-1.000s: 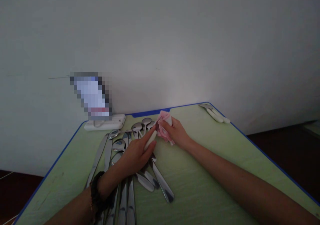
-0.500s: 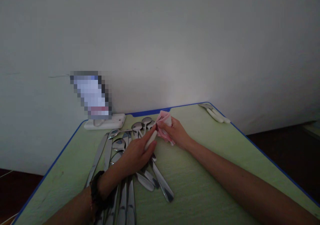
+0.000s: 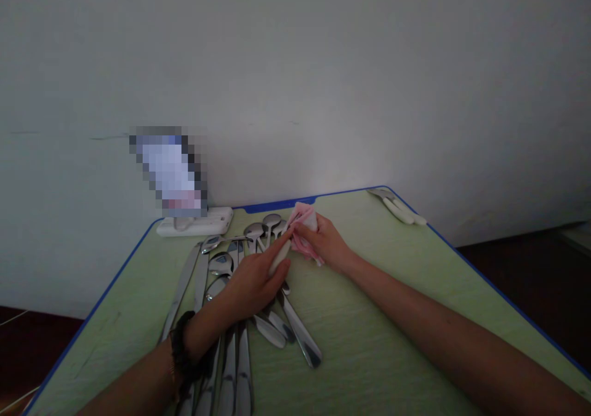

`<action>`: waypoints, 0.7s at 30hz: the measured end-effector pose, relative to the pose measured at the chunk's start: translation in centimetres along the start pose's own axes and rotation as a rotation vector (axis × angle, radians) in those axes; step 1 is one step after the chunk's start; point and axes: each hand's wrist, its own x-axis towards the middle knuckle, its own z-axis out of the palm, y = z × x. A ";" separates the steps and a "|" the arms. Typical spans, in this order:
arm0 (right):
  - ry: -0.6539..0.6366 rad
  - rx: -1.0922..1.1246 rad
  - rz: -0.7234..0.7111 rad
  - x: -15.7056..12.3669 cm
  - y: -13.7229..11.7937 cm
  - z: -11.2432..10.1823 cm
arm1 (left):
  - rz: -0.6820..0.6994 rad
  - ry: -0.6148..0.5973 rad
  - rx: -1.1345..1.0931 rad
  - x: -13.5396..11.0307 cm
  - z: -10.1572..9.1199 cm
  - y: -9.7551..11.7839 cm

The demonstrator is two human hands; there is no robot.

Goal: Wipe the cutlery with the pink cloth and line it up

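Note:
My left hand (image 3: 252, 280) is closed around the white handle (image 3: 279, 258) of a piece of cutlery, whose far end is hidden in a pink cloth (image 3: 303, 212). With thumb and fingers, my right hand (image 3: 325, 242) grips that cloth and wraps it about the hidden end. Both hands meet just above the table. Below and left of my left hand lies a loose pile of metal cutlery: several spoons, one a shiny spoon (image 3: 221, 263), and long flat pieces such as a table knife (image 3: 182, 287). My left forearm covers part of the pile.
The green table (image 3: 369, 317) has a blue edge and stands against a grey wall (image 3: 295, 65). At the back left, a phone with a blurred screen (image 3: 168, 170) leans above a white stand (image 3: 196, 222). White-handled cutlery (image 3: 398, 210) lies at the back right corner.
Both hands keep their grip on the cutlery handle and the cloth, with only a slight shift of the cloth. The whole view has moved a little.

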 end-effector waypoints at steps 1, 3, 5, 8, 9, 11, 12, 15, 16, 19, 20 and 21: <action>-0.004 0.003 0.002 0.0 0.0 0.0 | 0.000 0.001 -0.001 0.0 0.0 0.0; -0.016 0.012 0.001 -0.1 -0.1 0.1 | 0.003 0.007 0.010 0.0 0.0 0.0; -0.028 0.014 -0.007 -0.1 -0.1 0.1 | 0.001 0.009 0.023 0.0 0.0 0.0; -0.032 -0.004 -0.015 -0.1 -0.1 0.0 | -0.008 0.007 0.023 -0.1 -0.1 0.1; -0.034 -0.009 -0.010 -0.1 -0.1 0.0 | -0.012 0.006 0.021 -0.1 -0.1 0.1; -0.039 -0.012 0.005 0.0 -0.1 0.0 | -0.017 0.000 0.013 -0.2 -0.1 0.2; -0.041 -0.008 0.010 0.0 0.0 0.0 | -0.019 -0.003 0.008 -0.2 -0.1 0.2; -0.049 0.019 0.006 0.1 0.1 -0.1 | -0.024 -0.004 0.005 -0.1 -0.2 0.2; -0.055 0.029 0.001 0.1 0.1 -0.1 | -0.027 -0.004 0.007 -0.1 -0.2 0.2; -0.085 0.064 -0.012 0.1 0.2 -0.1 | -0.031 -0.015 0.011 -0.1 -0.2 0.3; -0.090 0.080 -0.013 0.0 0.2 0.0 | -0.029 -0.016 0.013 -0.1 -0.2 0.3; -0.095 0.097 -0.010 0.0 0.2 0.0 | -0.027 -0.015 0.017 -0.1 -0.2 0.3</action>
